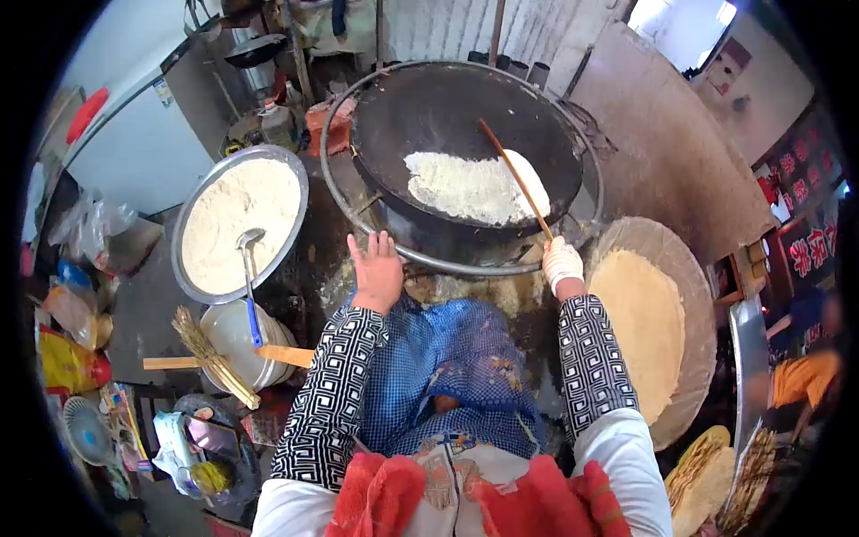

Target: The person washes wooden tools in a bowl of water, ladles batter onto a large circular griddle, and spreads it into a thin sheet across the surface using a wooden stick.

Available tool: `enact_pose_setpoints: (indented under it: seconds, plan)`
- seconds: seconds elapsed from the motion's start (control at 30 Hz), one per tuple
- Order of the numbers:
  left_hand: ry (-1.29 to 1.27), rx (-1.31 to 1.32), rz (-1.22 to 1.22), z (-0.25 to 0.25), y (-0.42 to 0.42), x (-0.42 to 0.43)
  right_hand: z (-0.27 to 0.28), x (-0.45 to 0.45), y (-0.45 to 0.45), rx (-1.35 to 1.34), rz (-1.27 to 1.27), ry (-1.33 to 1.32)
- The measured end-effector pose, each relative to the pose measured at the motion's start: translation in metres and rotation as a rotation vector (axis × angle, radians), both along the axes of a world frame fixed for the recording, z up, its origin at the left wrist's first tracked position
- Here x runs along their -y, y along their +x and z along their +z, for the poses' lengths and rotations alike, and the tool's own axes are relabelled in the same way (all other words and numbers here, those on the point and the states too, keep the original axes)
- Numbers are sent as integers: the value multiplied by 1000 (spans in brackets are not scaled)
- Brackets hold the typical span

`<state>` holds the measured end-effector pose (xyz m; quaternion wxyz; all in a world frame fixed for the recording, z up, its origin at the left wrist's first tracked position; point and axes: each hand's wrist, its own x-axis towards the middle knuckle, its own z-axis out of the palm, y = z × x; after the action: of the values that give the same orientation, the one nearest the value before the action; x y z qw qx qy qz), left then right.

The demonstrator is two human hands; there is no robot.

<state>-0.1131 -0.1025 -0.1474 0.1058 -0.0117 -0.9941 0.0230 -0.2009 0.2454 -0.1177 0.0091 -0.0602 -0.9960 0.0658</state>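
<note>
A large round black griddle (429, 112) sits in front of me inside a metal ring (333, 179). White batter (465, 188) lies in a thick band over its near part. My right hand (562, 261), in a white glove, is closed around the lower end of a long, thin wooden stick (510, 170). The stick slants across the batter, its far end over the dark griddle surface. My left hand (377, 268) is bare, with fingers spread and palm down, by the ring's near left edge. Whether it touches the ring I cannot tell.
At left, a metal basin (190, 268) holds pale batter and a ladle (248, 268). Below it stands a white bucket (234, 322) with a straw brush (210, 353) on top. At right, a round tray (702, 358) carries a thin flatbread (640, 322). Another person (805, 376) is at far right.
</note>
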Motion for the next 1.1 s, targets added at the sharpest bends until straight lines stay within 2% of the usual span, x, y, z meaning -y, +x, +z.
enact_pose_setpoints:
  seconds: [0.1, 0.17, 0.23, 0.3, 0.37, 0.43, 0.47, 0.5, 0.57, 0.7, 0.73, 0.77, 0.83, 0.9, 1.03, 1.07, 1.1]
  plan:
    - [-6, 44, 20, 3, -4, 10, -3, 7, 3, -112, 87, -26]
    - [22, 85, 49, 7, -11, 18, -5, 13, 26, -99, 274, 21]
    - [1, 75, 72, 3, -8, 25, -9, 5, 32, 14, 101, -43]
    - [-35, 23, 107, 2, -8, 26, -6, -14, 17, -37, 6, -56]
    - [-72, -28, 139, 10, -10, 26, -7, -12, 12, -161, 111, -7]
    - [59, -207, -8, 16, 5, -4, 5, 0, 23, -117, 152, -15]
    - [94, -218, -156, 7, 12, -20, 3, 1, 29, -80, 205, 24]
    - [139, -189, -223, -1, 18, -37, -15, -9, 24, -51, 126, 34]
    - [68, -91, -199, 1, 27, -53, -8, -19, 12, -41, 11, -54]
    - [-48, -13, -144, 0, 26, -47, 3, 3, 22, -81, 119, -32]
    - [-80, -13, -142, -1, 23, -42, 0, 5, 33, -81, 235, -14]
    - [-111, -8, -140, 1, 23, -39, -18, 1, 31, 1, 217, 30]
    - [-123, -4, -136, 8, 23, -35, -33, -26, 18, -90, 36, -14]
    - [-139, 32, -121, 15, 22, -31, -41, -39, -1, -157, 48, 43]
    - [-119, 25, -71, 2, 10, -19, -8, -7, 15, -105, 145, 46]
    - [-47, -1, -63, 4, 10, -18, -21, -16, 10, -30, 154, 89]
    - [-47, 2, -52, 5, 10, -15, -30, -28, 1, -77, 90, 74]
